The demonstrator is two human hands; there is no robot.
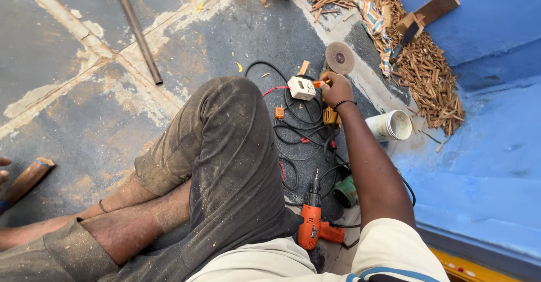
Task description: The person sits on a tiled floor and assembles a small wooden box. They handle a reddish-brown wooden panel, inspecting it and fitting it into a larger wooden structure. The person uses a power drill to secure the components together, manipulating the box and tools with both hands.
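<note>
Right hand [336,89] grip closed on orange plug [320,83] at white socket box [302,87], floor centre, cables [293,141] reaching drill [309,220]. Left hand [3,169] at frame edge, grip: can't tell.

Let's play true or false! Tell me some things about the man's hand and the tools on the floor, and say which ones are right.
1. The right hand reaches to a white socket box. True.
2. An orange drill lies by the person's leg. True.
3. The white cup stands upright. False: it lies on its side.
4. The hammer is in the right hand. False: it lies apart on the floor.
5. Wood chips are piled by the blue wall. True.
</note>
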